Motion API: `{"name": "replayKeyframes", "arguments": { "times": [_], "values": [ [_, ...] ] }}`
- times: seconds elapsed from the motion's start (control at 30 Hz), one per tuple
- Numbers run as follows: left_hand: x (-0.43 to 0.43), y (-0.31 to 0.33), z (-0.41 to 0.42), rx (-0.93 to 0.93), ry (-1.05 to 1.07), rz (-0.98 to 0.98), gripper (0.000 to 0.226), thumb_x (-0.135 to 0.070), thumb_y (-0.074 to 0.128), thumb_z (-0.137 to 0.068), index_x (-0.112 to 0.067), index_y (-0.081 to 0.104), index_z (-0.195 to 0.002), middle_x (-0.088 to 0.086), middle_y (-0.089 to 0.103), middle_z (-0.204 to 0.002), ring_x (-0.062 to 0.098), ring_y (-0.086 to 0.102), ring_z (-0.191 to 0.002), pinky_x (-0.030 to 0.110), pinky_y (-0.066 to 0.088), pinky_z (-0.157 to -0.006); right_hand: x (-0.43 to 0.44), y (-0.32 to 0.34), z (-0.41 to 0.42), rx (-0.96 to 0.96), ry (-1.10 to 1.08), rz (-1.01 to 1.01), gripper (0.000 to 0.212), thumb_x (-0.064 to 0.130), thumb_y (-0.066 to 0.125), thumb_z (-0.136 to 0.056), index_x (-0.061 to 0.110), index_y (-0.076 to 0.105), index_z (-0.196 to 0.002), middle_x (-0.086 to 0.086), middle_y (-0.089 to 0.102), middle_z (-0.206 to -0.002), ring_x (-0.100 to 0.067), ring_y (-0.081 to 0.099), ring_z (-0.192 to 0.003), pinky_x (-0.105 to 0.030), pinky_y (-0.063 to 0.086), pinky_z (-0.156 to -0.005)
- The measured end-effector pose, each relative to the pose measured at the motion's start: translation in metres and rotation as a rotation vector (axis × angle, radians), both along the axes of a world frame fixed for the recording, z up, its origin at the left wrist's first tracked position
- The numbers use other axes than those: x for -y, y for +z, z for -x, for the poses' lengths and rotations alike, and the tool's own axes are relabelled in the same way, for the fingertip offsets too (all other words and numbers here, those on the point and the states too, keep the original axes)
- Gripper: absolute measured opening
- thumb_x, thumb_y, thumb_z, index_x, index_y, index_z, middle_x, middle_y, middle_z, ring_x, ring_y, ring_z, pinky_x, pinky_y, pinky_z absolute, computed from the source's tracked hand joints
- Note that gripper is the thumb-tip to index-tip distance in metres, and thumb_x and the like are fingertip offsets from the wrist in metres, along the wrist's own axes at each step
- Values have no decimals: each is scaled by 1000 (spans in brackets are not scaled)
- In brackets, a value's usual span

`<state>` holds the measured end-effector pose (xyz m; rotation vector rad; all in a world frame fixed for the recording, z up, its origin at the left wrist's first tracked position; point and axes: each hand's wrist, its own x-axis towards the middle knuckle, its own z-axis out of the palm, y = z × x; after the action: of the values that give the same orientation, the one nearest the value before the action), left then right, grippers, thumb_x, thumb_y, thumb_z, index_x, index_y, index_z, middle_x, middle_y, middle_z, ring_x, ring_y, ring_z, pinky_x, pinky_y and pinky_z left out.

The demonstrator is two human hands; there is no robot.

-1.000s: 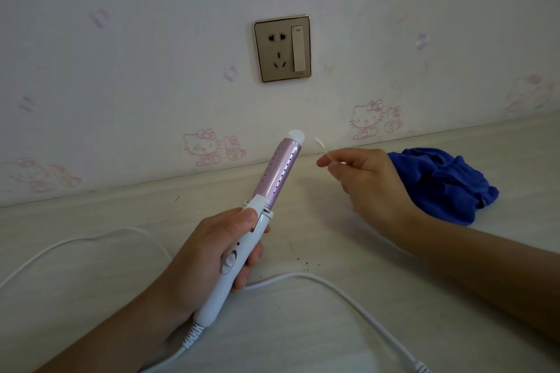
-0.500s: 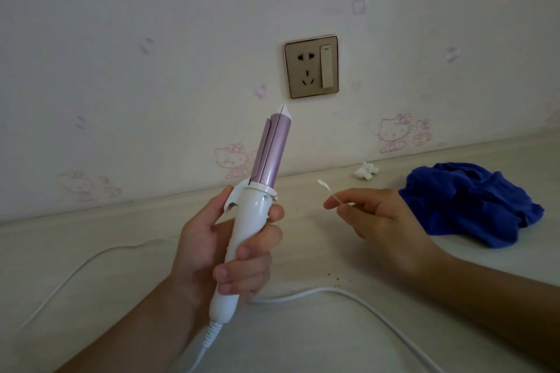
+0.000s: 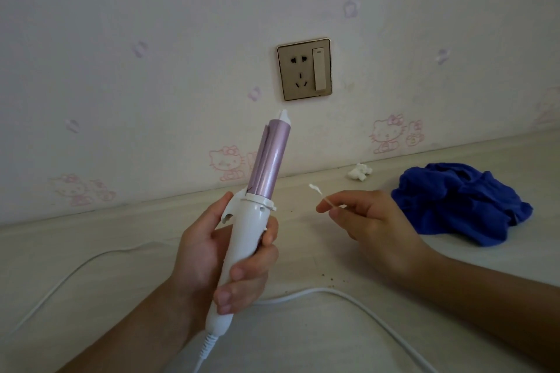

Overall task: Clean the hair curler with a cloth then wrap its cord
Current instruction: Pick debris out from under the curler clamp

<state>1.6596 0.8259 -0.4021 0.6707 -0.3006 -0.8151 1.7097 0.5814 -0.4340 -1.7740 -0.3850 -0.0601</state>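
Head view: left hand grips the stiff, light-looking white-and-lilac plastic hair curler by its handle, the safest hold. Right hand pinches a thin white cotton swab; the limp white cord trails loose.

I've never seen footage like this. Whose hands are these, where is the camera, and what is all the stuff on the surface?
There is no machine here: a person wears a wide-angle camera on the head, so you look forward and down at their own two bare hands.

The left hand grips the white handle of a hair curler, holding it nearly upright with its pink barrel pointing up toward the wall socket. The right hand pinches a cotton swab between its fingertips, apart from the curler.

On the pale surface lie the curler's white cord, running loose and unwrapped, a crumpled blue cloth to the right, a small white wad near the wall, and some dark specks. Nothing is plugged into the socket.
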Motion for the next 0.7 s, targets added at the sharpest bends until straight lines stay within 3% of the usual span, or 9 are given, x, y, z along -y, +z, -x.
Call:
{"name": "replayKeyframes", "arguments": {
  "times": [0.13, 0.3, 0.43, 0.57, 0.63, 0.7],
  "values": [
    [1, -3, 3, 58, -29, -87, 68, -66, 28, -101, -2, 49, -98, 10, 52, -61, 17, 61, -40, 24, 43, -38, -1, 0, 0, 7, -7, 16, 27, 18, 59, -102, 36, 77, -95, 10, 47, -54, -5, 41, -52, -22, 35, -50],
    [3, -1, 4, 88, 38, -47, 59, -57, 36, -104, -2, 52, -113, 12, 51, -67, 17, 59, -42, 26, 40, -39, 0, -1, 0, 2, 6, 26, 25, 19, 59, -102, 36, 77, -96, 8, 47, -54, -8, 41, -53, -25, 36, -53],
    [1, -3, 2, 132, 126, -106, 58, -57, 39, -103, -3, 55, -117, 13, 47, -67, 16, 54, -40, 26, 35, -39, 0, 2, 1, 25, -3, 44, 21, 22, 61, -102, 32, 79, -98, 17, 60, -57, 1, 50, -52, -11, 39, -51],
    [1, -5, 1, 193, 218, -201, 55, -52, 50, -101, -2, 59, -120, 13, 45, -73, 12, 48, -40, 25, 36, -39, 1, 5, -1, 28, -19, -34, 18, 23, 63, -101, 27, 80, -97, 19, 60, -56, 3, 51, -53, -11, 40, -52],
    [1, -7, 0, 214, 269, -282, 56, -49, 60, -96, 1, 57, -122, 13, 46, -74, 11, 44, -38, 23, 36, -38, 2, 7, -1, 30, -43, -89, 18, 21, 63, -100, 26, 80, -97, 23, 65, -61, 7, 57, -58, -9, 43, -55],
    [3, -11, -1, 239, 337, -365, 61, -44, 63, -93, 8, 51, -122, 13, 47, -73, 11, 42, -36, 21, 36, -37, 3, 10, -1, 62, -79, -133, 20, 21, 64, -100, 31, 80, -96, 24, 74, -78, 10, 65, -75, -7, 48, -64]
  ]
}}
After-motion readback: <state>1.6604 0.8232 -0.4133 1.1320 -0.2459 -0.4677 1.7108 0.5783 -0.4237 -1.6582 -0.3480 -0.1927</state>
